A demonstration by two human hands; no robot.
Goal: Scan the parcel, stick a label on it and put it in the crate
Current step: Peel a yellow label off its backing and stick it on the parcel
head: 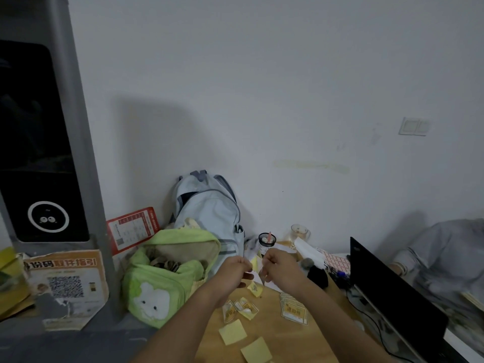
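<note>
Both hands pinch a small yellow label above the desk.

The left hand (233, 271) and right hand (279, 268) grip the label (254, 263) between fingertips; it seems to hang long axis vertical, though blurred. More labels (293, 310) lie on the desk (267, 336).

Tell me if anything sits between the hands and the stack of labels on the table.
Nothing visible does. The left hand and right hand are pinching a small yellow label just above the wooden table; the stack of labels lies below them, uncovered. No parcel or crate shows.
</note>
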